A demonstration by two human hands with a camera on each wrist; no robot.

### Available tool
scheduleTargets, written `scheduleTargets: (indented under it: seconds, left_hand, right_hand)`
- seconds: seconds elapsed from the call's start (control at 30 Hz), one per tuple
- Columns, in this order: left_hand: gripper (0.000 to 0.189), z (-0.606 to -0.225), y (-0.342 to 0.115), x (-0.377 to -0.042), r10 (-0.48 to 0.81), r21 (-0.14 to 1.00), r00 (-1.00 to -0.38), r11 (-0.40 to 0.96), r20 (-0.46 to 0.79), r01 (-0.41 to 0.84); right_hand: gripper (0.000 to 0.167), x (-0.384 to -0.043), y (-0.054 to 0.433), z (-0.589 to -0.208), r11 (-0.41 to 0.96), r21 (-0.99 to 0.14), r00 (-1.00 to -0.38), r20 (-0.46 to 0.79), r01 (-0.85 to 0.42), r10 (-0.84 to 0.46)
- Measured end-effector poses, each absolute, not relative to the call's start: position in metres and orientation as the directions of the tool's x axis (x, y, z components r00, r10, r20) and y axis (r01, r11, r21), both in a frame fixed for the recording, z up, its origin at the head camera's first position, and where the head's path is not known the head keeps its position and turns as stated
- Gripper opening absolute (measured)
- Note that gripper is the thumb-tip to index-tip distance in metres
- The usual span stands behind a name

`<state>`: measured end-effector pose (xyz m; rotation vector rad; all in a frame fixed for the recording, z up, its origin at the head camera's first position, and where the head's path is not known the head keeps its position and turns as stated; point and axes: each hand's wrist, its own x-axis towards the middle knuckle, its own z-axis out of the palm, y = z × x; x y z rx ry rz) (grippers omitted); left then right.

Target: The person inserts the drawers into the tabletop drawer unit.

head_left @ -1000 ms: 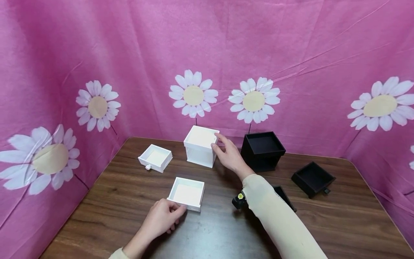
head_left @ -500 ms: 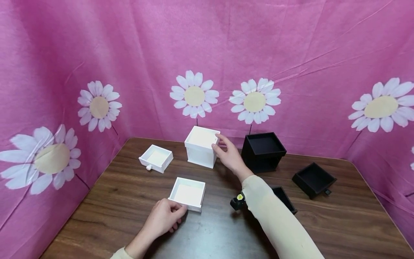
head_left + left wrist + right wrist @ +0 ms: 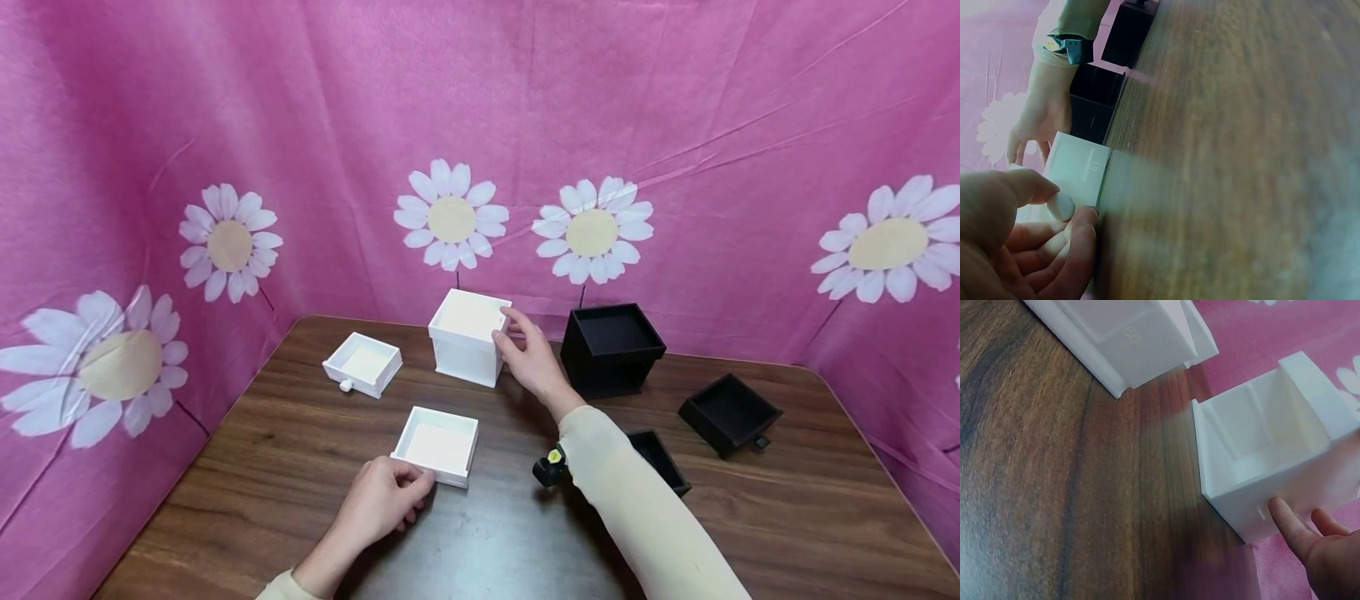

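Far table edge [image 3: 405,328] backs two boxes [image 3: 467,342], my spread right hand [image 3: 534,362] touching one, left [image 3: 378,500] pinching one of four drawers [image 3: 438,446].

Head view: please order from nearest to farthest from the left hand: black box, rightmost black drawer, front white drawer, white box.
1. Front white drawer, knob pinched by the left hand.
2. White box, beyond that drawer.
3. Black box, right of the white box.
4. Rightmost black drawer, farther right.
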<state>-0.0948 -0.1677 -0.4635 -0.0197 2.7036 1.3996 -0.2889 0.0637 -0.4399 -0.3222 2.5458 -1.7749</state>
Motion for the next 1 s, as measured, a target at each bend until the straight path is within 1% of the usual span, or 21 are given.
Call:
scheduleTargets:
  seconds: [0.27,0.47,0.7,0.87,0.93,1.0]
  left_hand:
    - [0.025,-0.46,-0.166,-0.097,-0.037,0.723,-0.999,0.691,-0.001,-0.026]
    - [0.025,-0.457,-0.165,-0.097,-0.054,0.743,-0.998,0.668,-0.02,-0.051]
    - [0.024,-0.46,-0.167,-0.099,-0.037,0.826,-0.996,0.556,-0.084,-0.091]
    - [0.027,-0.465,-0.172,-0.101,0.023,0.906,-0.981,0.388,-0.191,-0.167]
    - [0.029,-0.466,-0.173,-0.101,0.046,0.922,-0.97,0.324,-0.239,-0.211]
    - [0.03,-0.468,-0.174,-0.102,0.06,0.928,-0.962,0.287,-0.266,-0.239]
  right_hand:
    - [0.055,-0.289,0.064,-0.441,0.336,-0.93,-0.981,0.097,-0.15,-0.171]
    - [0.055,-0.288,0.064,-0.44,0.346,-0.927,-0.982,0.09,-0.143,-0.167]
    - [0.055,-0.287,0.064,-0.44,0.343,-0.928,-0.983,0.092,-0.144,-0.161]
    - [0.055,-0.288,0.065,-0.441,0.34,-0.928,-0.981,0.102,-0.155,-0.167]
    - [0.054,-0.289,0.065,-0.441,0.337,-0.928,-0.979,0.108,-0.161,-0.171]
    - [0.054,-0.289,0.065,-0.441,0.337,-0.927,-0.979,0.11,-0.164,-0.173]
